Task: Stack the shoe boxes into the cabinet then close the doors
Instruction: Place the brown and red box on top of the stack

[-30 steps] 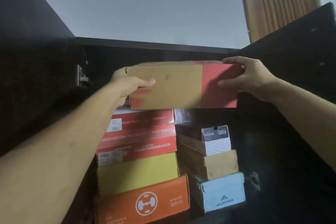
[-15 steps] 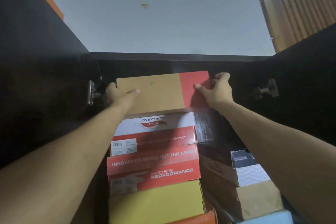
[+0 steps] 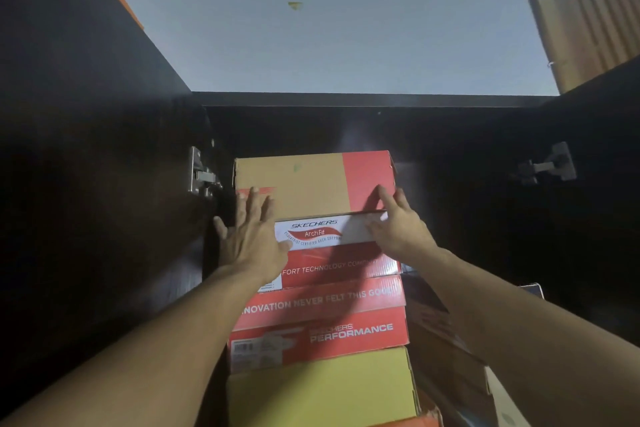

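The brown cardboard shoe box with a red end panel [image 3: 313, 182] sits on top of the left stack inside the dark cabinet [image 3: 346, 128], its front face toward the camera, just under the cabinet's top edge. Directly below it, at 6 o'clock, lies a white and red Skechers Arch Fit box [image 3: 332, 246], then a red Skechers Performance box [image 3: 322, 322], then a plain yellow box [image 3: 322, 388] with an orange box edge [image 3: 408, 421] under it.

The left hand [image 3: 251, 239] is spread flat, fingers pressed against the lower left corner of the brown box's face at about 7 o'clock, gripping nothing. The right hand [image 3: 398, 224] is likewise spread, fingertips touching the red panel's lower edge at about 5 o'clock, palm over the Arch Fit box.

At 9 o'clock from the box a metal hinge [image 3: 201, 173] shows on the open left door [image 3: 86, 149]; at 3 o'clock another hinge [image 3: 550, 166] sits on the right door [image 3: 595, 149]. At 4 o'clock, a lower, darker stack of boxes [image 3: 446, 340] stands beside the left stack.
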